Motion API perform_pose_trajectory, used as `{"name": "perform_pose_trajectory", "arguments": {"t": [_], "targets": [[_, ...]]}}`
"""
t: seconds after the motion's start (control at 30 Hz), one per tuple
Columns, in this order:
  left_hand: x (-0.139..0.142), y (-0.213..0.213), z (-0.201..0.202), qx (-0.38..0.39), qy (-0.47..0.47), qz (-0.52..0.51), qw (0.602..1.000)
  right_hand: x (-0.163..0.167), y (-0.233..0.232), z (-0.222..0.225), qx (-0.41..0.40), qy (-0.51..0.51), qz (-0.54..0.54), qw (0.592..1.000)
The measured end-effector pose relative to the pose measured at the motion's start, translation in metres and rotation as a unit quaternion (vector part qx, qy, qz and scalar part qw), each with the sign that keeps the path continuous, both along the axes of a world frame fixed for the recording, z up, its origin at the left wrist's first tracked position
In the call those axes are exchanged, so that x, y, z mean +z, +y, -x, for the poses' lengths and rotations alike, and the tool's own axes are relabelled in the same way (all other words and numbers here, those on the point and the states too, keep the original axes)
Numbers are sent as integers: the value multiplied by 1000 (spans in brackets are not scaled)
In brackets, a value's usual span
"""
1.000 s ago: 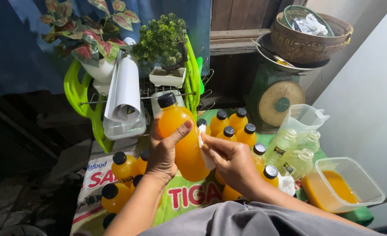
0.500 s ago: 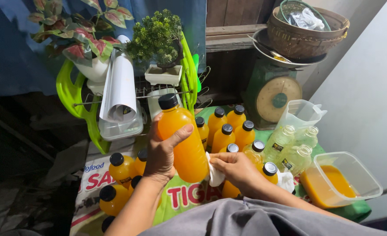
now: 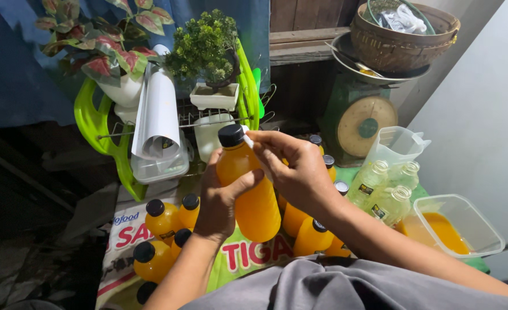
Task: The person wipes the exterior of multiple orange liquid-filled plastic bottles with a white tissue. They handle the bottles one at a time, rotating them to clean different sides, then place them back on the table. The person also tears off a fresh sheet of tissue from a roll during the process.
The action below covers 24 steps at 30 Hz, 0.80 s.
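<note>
My left hand (image 3: pixel 222 195) grips a plastic bottle of orange liquid (image 3: pixel 253 198) with a black cap, held tilted in front of me. My right hand (image 3: pixel 291 166) rests against the bottle's upper right side, pinching a small white cloth (image 3: pixel 248 140) just below the cap. Several filled orange bottles with black caps (image 3: pixel 162 221) stand at the lower left, and more orange bottles (image 3: pixel 311 235) stand behind and right of the held one, partly hidden by my right arm.
A clear tub of orange liquid (image 3: pixel 455 227) sits at the right, beside pale empty bottles (image 3: pixel 380 189) and a clear jug (image 3: pixel 394 146). A green weighing scale (image 3: pixel 360 115) carries a basket. A green rack (image 3: pixel 102 138), paper roll (image 3: pixel 159 115) and potted plants (image 3: pixel 202 51) stand behind.
My right hand with the white cloth has moved up the bottle from its lower side to just below the cap. The bottle stays in my left hand.
</note>
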State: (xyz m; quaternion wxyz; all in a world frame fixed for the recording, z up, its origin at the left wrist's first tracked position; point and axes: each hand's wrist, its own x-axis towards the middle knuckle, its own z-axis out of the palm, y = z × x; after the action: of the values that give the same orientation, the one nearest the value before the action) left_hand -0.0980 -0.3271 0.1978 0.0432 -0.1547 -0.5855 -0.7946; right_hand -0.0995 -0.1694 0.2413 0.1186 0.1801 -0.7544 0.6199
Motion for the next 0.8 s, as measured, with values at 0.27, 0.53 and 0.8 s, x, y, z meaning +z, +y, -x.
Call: {"name": "perform_pose_trajectory", "arguments": {"t": [0.27,0.53,0.8], "targets": [[0,-2,-5,-4,-7,-14,1000,-21,14,2,28,-192,90,977],[-4,3,-2,18,-32,-39,999,-56,20,-9,2,-251,106,962],[9,2,5,14,-48,-76,996,-98,29,-12,6,-349,119,930]]}}
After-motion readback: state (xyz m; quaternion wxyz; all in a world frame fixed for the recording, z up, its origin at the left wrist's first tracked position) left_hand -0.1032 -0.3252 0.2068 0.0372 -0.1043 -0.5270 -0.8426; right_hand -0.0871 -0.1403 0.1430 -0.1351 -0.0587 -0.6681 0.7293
